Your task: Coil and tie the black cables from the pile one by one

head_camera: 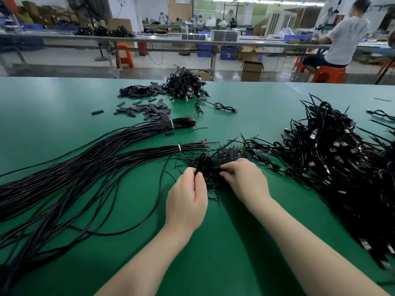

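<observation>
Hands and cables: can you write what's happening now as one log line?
left hand: pinches coiled black cable | right hand: pinches twist tie | step: tying | table: green

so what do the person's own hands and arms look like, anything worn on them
Both are bare. The left hand and right hand wear no gloves, and no rings, watch or wristband show. Both forearms are uncovered right down to the bottom edge of the head view, so no sleeve is visible. The fingernails look short and unpainted.
</observation>
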`<action>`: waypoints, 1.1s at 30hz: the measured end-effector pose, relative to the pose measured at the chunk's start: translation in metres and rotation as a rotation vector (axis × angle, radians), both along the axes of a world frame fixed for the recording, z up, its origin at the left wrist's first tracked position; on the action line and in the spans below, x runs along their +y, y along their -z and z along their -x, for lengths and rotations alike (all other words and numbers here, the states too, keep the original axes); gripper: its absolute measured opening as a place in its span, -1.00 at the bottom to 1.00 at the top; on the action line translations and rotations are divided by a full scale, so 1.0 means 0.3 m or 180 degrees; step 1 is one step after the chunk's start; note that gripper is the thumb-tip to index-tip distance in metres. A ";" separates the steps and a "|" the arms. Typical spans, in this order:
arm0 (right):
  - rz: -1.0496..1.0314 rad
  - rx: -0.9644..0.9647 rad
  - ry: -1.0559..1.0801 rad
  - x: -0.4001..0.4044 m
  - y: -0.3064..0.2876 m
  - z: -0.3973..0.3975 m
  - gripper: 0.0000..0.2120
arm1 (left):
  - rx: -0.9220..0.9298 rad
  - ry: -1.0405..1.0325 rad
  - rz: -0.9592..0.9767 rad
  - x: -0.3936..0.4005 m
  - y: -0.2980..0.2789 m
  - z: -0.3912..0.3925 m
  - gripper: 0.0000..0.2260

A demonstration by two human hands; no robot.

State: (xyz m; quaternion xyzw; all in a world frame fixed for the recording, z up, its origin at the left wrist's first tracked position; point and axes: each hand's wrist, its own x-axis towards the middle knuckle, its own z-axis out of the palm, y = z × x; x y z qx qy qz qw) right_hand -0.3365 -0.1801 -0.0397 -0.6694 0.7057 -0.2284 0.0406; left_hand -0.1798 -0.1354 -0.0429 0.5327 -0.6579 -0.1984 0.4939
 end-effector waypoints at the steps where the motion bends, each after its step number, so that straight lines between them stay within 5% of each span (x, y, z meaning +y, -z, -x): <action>1: 0.0087 -0.0052 0.0037 -0.002 0.005 0.002 -0.82 | 0.0173 0.0024 0.0004 -0.006 0.001 -0.001 -0.72; 16: 0.0637 -0.0660 -0.0141 0.066 -0.105 0.036 -0.90 | -0.0032 -0.0008 -0.0088 -0.032 0.028 -0.004 -0.71; 22: 0.0764 0.0595 -0.1171 0.175 -0.197 -0.007 -0.89 | -0.0448 -0.0037 -0.0116 -0.025 0.022 0.003 -0.73; 26: 0.0959 0.0859 -0.1402 0.188 -0.206 -0.034 -0.90 | -0.1023 0.0155 -0.0103 -0.010 0.021 0.013 -0.71; 33: 0.1354 0.1094 -0.1473 0.193 -0.223 -0.015 -0.94 | -0.1198 0.0347 -0.0032 0.010 0.018 0.018 -0.71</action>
